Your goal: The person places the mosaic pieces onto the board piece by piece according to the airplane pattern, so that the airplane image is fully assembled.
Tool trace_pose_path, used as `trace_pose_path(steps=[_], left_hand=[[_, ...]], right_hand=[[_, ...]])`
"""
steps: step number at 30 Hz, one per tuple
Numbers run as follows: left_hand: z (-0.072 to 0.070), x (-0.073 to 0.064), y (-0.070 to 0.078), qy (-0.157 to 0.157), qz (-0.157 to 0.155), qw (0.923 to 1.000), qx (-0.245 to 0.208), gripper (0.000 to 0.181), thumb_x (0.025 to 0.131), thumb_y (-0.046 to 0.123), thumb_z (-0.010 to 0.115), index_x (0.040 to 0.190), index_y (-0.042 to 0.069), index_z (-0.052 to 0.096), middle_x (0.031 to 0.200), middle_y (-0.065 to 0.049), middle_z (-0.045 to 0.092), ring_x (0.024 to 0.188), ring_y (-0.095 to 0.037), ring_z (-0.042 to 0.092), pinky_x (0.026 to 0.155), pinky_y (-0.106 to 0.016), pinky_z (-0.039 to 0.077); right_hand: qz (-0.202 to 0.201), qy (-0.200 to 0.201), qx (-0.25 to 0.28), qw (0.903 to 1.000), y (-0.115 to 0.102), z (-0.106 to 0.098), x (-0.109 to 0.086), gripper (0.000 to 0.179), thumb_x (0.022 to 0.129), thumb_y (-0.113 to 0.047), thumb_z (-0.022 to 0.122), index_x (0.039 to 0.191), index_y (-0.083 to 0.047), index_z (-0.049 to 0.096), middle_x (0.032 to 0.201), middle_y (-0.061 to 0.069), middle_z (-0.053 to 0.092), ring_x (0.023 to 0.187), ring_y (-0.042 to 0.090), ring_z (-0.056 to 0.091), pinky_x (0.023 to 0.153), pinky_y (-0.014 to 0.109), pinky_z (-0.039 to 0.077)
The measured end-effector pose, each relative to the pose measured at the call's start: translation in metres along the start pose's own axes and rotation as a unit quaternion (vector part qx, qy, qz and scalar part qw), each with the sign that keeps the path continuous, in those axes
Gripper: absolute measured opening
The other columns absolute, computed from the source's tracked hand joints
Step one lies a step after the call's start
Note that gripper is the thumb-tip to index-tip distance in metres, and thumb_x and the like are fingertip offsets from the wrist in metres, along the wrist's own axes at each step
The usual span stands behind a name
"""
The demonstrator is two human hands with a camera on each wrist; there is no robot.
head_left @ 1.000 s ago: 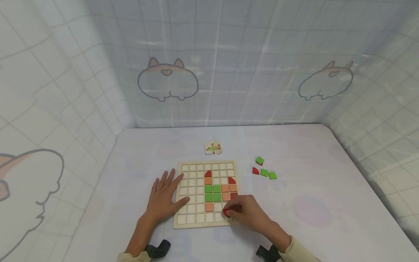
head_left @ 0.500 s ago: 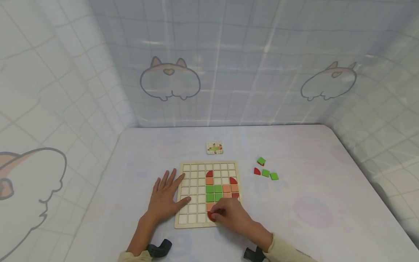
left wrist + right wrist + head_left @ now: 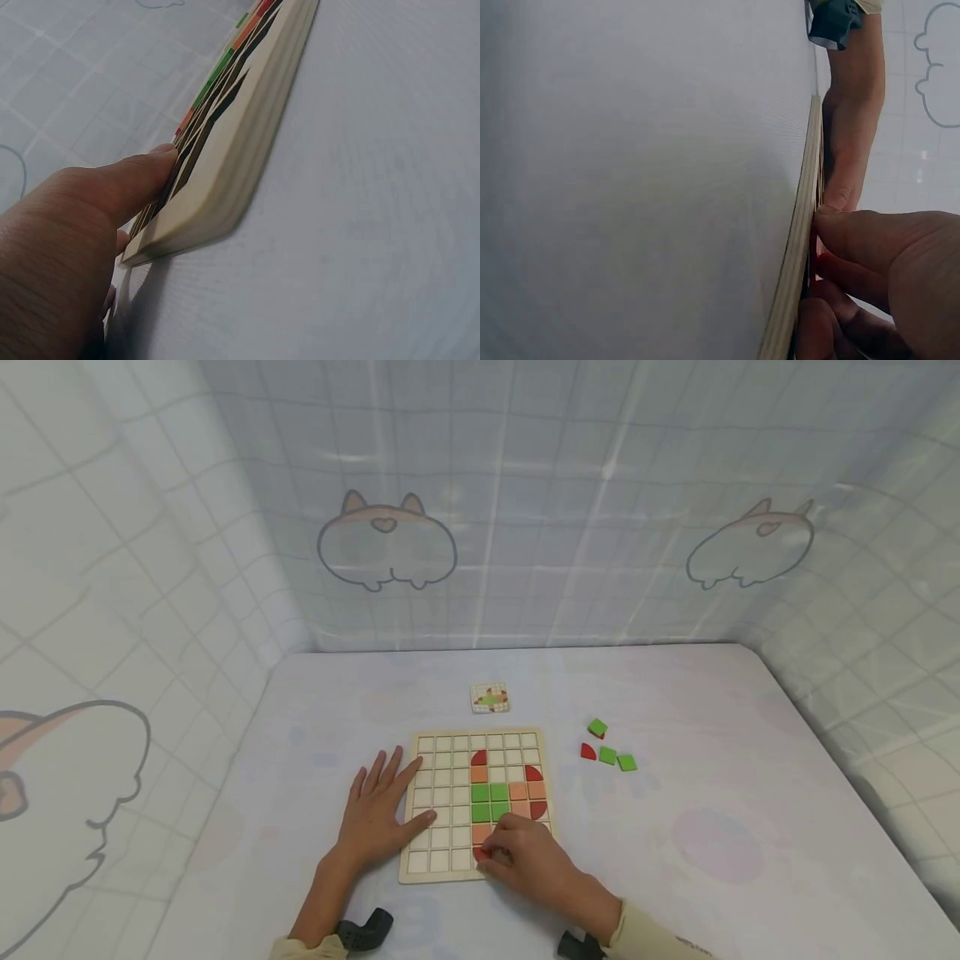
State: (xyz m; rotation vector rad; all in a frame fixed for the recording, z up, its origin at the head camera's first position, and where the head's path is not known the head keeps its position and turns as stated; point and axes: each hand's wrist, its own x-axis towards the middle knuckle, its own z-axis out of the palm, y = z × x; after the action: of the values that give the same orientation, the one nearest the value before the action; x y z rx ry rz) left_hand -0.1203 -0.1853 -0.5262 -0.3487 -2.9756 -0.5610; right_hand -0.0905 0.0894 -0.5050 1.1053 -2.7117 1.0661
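A wooden grid board (image 3: pixel 440 863) lies on the table, with green, orange and red tiles in its cells. My right hand (image 3: pixel 537 865) pinches a red quarter-circle tile (image 3: pixel 477 854) at the bottom row, right below an orange square tile (image 3: pixel 481 833). In the right wrist view the thumb and fingers are at this red tile (image 3: pixel 813 259), low over the board's front edge; part of it is hidden. My left hand (image 3: pixel 375 818) rests spread along the board's left side, its thumb over the grid, as the left wrist view also shows.
A small pattern card (image 3: pixel 490 698) lies behind the board. To the right are loose green square tiles (image 3: pixel 627 762), one lying over a red piece, and a red quarter-circle (image 3: pixel 588 751). Dark devices (image 3: pixel 366 930) sit at both wrists. Tiled-pattern curtains (image 3: pixel 525 527) surround the table.
My right hand has moved left across the board's lower rows with the red quarter-circle tile and lowered it at the bottom row below the orange square. The left hand has stayed in place.
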Motion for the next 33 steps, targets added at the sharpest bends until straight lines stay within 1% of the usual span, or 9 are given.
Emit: trace_pose_path(steps=[3, 6, 9, 12, 16, 19, 24, 27, 33], left_hand=[[-0.001, 0.0, 0.001, 0.001, 0.0, 1.0, -0.002, 0.087, 0.083, 0.066, 0.06, 0.153, 0.02, 0.037, 0.161, -0.011, 0.021, 0.148, -0.034, 0.009, 0.115, -0.058, 0.005], [-0.001, 0.0, 0.003, 0.003, 0.0, 1.0, -0.006, 0.087, 0.083, 0.066, 0.061, 0.153, 0.02, 0.038, 0.161, -0.012, 0.022, 0.148, -0.034, 0.009, 0.115, -0.058, 0.006], [-0.001, 0.0, 0.002, 0.003, 0.0, 1.0, -0.003, 0.087, 0.083, 0.067, 0.06, 0.153, 0.02, 0.037, 0.161, -0.011, 0.022, 0.148, -0.034, 0.009, 0.115, -0.058, 0.006], [0.0, 0.0, 0.002, 0.002, -0.001, 1.0, 0.001, 0.088, 0.083, 0.068, 0.06, 0.154, 0.021, 0.037, 0.161, -0.011, 0.021, 0.148, -0.034, 0.008, 0.115, -0.058, 0.006], [0.0, -0.001, 0.001, -0.001, -0.003, 1.0, 0.002, 0.088, 0.083, 0.068, 0.06, 0.154, 0.021, 0.037, 0.161, -0.011, 0.02, 0.149, -0.033, 0.008, 0.115, -0.057, 0.005], [0.0, -0.001, 0.001, -0.002, -0.004, 1.0, 0.001, 0.088, 0.083, 0.067, 0.061, 0.154, 0.02, 0.037, 0.161, -0.011, 0.02, 0.149, -0.034, 0.008, 0.115, -0.057, 0.005], [-0.001, -0.001, 0.002, -0.001, -0.003, 1.0, -0.002, 0.088, 0.083, 0.067, 0.061, 0.154, 0.021, 0.037, 0.162, -0.011, 0.02, 0.149, -0.033, 0.007, 0.115, -0.057, 0.005], [-0.001, -0.001, 0.002, 0.0, -0.003, 1.0, -0.002, 0.088, 0.083, 0.067, 0.061, 0.154, 0.021, 0.037, 0.161, -0.011, 0.02, 0.149, -0.033, 0.008, 0.115, -0.057, 0.005], [0.001, -0.001, 0.0, 0.002, -0.003, 1.0, -0.001, 0.088, 0.083, 0.067, 0.061, 0.154, 0.021, 0.036, 0.162, -0.01, 0.019, 0.149, -0.033, 0.007, 0.115, -0.057, 0.004]], right_hand=[[-0.01, -0.006, -0.024, 0.9996, -0.002, 0.0, 0.001, 0.013, 0.08, -0.02, 0.084, 0.088, -0.012, 0.079, 0.081, -0.011, 0.061, 0.072, -0.004, 0.051, 0.063, 0.008, 0.042], [0.002, -0.012, -0.036, 0.9993, -0.003, -0.002, 0.002, 0.011, 0.081, -0.02, 0.083, 0.087, -0.014, 0.078, 0.079, -0.013, 0.061, 0.073, -0.004, 0.052, 0.065, 0.009, 0.043], [0.019, -0.019, -0.028, 0.9992, -0.005, -0.003, 0.002, 0.009, 0.081, -0.019, 0.082, 0.085, -0.015, 0.076, 0.077, -0.014, 0.06, 0.072, -0.003, 0.05, 0.064, 0.012, 0.044], [0.025, -0.021, -0.014, 0.9994, -0.005, -0.005, 0.002, 0.009, 0.082, -0.02, 0.082, 0.087, -0.015, 0.075, 0.079, -0.013, 0.06, 0.073, -0.002, 0.051, 0.065, 0.012, 0.045], [0.019, -0.009, 0.002, 0.9998, -0.003, -0.008, -0.001, 0.01, 0.082, -0.022, 0.082, 0.088, -0.016, 0.076, 0.08, -0.014, 0.062, 0.074, -0.001, 0.053, 0.065, 0.013, 0.046], [0.028, 0.001, 0.01, 0.9995, 0.0, -0.013, -0.005, 0.011, 0.081, -0.022, 0.083, 0.087, -0.016, 0.076, 0.078, -0.015, 0.06, 0.072, -0.001, 0.052, 0.064, 0.015, 0.047], [0.07, 0.008, -0.006, 0.9975, 0.009, -0.026, -0.011, 0.011, 0.081, -0.018, 0.083, 0.086, -0.015, 0.074, 0.075, -0.015, 0.054, 0.069, 0.002, 0.05, 0.062, 0.019, 0.046], [0.099, 0.018, -0.034, 0.9943, 0.016, -0.035, -0.014, 0.011, 0.081, -0.016, 0.082, 0.088, -0.015, 0.073, 0.076, -0.015, 0.055, 0.069, 0.004, 0.05, 0.062, 0.02, 0.047], [0.17, 0.054, -0.084, 0.9804, 0.032, -0.056, -0.019, 0.013, 0.08, -0.015, 0.083, 0.091, -0.017, 0.075, 0.076, -0.016, 0.056, 0.071, 0.004, 0.053, 0.064, 0.023, 0.049]])
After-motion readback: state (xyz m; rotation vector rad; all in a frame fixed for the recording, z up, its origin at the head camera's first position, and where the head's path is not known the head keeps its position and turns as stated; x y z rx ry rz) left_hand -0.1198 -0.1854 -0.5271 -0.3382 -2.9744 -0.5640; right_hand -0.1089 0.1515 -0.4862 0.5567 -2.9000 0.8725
